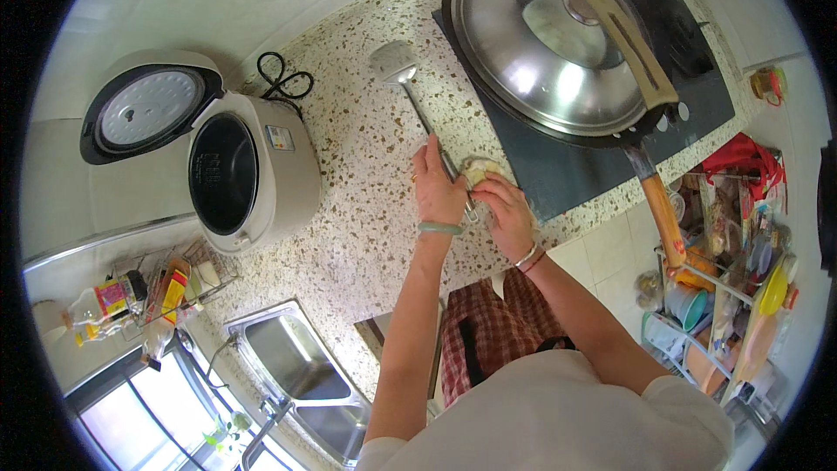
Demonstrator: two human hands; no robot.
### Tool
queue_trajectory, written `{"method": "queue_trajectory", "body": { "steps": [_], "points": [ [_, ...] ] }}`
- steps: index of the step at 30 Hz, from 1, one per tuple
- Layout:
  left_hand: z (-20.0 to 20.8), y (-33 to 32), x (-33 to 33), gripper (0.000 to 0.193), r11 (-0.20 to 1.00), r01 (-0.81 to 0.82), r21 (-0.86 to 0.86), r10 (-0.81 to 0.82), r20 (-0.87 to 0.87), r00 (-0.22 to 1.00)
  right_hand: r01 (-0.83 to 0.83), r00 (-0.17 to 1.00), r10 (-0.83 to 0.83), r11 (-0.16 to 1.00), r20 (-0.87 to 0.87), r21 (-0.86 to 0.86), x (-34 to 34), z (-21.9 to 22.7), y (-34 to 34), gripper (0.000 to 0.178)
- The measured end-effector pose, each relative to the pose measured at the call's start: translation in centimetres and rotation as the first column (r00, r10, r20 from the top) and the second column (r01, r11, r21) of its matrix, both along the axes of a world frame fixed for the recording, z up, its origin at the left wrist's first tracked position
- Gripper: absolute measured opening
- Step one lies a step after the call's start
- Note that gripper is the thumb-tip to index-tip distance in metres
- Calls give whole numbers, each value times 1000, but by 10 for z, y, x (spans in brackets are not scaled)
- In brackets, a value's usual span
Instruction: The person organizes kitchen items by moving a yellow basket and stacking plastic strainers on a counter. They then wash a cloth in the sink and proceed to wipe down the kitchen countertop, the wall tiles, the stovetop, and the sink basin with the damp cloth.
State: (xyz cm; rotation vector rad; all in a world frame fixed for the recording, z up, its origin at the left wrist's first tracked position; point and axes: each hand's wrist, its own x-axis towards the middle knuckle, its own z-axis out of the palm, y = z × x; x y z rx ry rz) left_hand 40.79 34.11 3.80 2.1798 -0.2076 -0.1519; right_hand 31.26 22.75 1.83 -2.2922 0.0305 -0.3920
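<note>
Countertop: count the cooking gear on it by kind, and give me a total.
Rice cooker, lid open: 1
Pan with wooden handle: 1
Steel lid on the pan: 1
Metal spatula, its handle at the left hand: 1
Wooden spatula lying on the lid: 1
Cooktop: 1
Total: 6

My left hand (438,194) and my right hand (507,214) sit side by side on the counter (366,166), with a cloth (482,170) between them at the edge of the cooktop (575,166). The spatula (410,87) lies on the counter, reaching away from my left hand. The lidded pan (549,39) sits on the cooktop. The open rice cooker (235,170) stands at my left, and the sink (301,375) lies nearer me.
</note>
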Motion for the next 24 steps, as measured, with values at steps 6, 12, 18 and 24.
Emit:
{"method": "queue_trajectory", "body": {
  "steps": [6,12,18,24],
  "points": [
    [-14,-8,-24,77,991,75,108,-75,-5,997,-4,999,4,1000,-37,14,-40,11,-2,41],
    [-7,-19,-29,71,986,-20,165,16,26,1000,-101,995,102,992,-14,70,-79,9,-10,39],
    [-19,-23,-20,59,989,-85,120,73,98,992,191,972,-5,603,-236,775,-69,31,-55,30],
    [-13,-21,-46,42,985,-111,-132,124,95,988,309,944,-325,931,-51,-194,-11,13,-134,38]
  ]
}}
